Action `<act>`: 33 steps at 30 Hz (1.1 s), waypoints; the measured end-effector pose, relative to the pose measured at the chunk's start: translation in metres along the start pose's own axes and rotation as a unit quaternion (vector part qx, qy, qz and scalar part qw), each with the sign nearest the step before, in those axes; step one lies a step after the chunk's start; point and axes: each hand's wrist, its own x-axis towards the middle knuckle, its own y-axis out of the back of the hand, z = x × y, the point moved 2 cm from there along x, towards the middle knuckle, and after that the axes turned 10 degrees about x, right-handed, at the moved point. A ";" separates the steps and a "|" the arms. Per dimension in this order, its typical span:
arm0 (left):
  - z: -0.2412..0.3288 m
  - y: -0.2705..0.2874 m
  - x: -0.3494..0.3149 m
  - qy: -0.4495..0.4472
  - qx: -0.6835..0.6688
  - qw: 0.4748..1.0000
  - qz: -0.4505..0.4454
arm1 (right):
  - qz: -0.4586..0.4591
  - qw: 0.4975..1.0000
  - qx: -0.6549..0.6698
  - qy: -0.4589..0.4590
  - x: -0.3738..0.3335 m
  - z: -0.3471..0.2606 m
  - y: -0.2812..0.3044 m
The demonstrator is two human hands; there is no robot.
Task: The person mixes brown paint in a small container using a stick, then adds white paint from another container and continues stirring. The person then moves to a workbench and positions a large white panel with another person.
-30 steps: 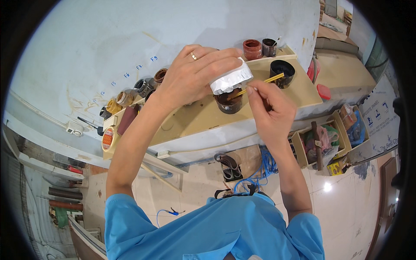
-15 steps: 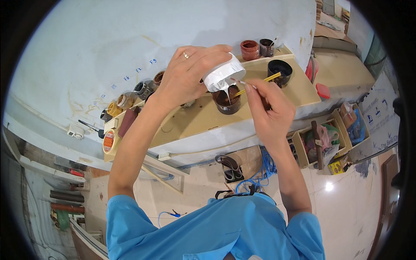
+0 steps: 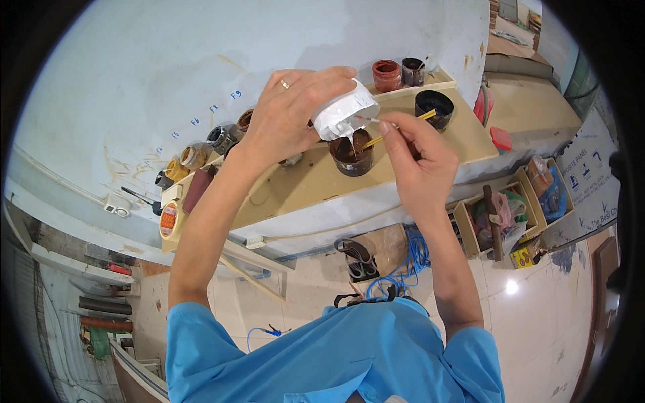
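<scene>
My left hand (image 3: 289,111) grips a white tub (image 3: 348,111) and holds it tipped, mouth down to the right, above a dark cup (image 3: 353,165). White paint (image 3: 351,138) hangs from the tub's rim and runs down into the cup, whose inside is coated brown. With fingers pinched, my right hand (image 3: 424,158) holds a thin stick (image 3: 370,120), its end at the tub's mouth. A yellow stick (image 3: 376,141) leans out of the cup toward the upper right, partly hidden behind my right fingers. The cup stands on a tan shelf (image 3: 295,191).
A black pot (image 3: 434,111) stands right of the cup. Behind it are a red-brown jar (image 3: 388,76) and a dark jar (image 3: 412,72). Several paint jars (image 3: 193,157) line the wall on the left. Below right hang wooden bins (image 3: 500,221); a blue hose (image 3: 406,265) lies on the floor.
The stick in my right hand has shifted slightly at the tub's mouth, its tip now nearer the paint. The tub stays tipped over the cup, paint still running.
</scene>
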 end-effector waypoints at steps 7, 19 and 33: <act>-0.002 0.000 -0.001 -0.008 0.001 1.000 0.010 | 0.021 0.993 0.060 -0.104 -0.011 0.008 0.004; -0.005 -0.005 -0.004 -0.023 0.013 0.999 0.033 | 0.022 0.992 0.070 -0.104 -0.013 0.015 0.006; 0.000 -0.002 -0.013 -0.016 0.031 0.999 0.006 | 0.011 1.000 0.002 -0.022 -0.007 0.002 -0.002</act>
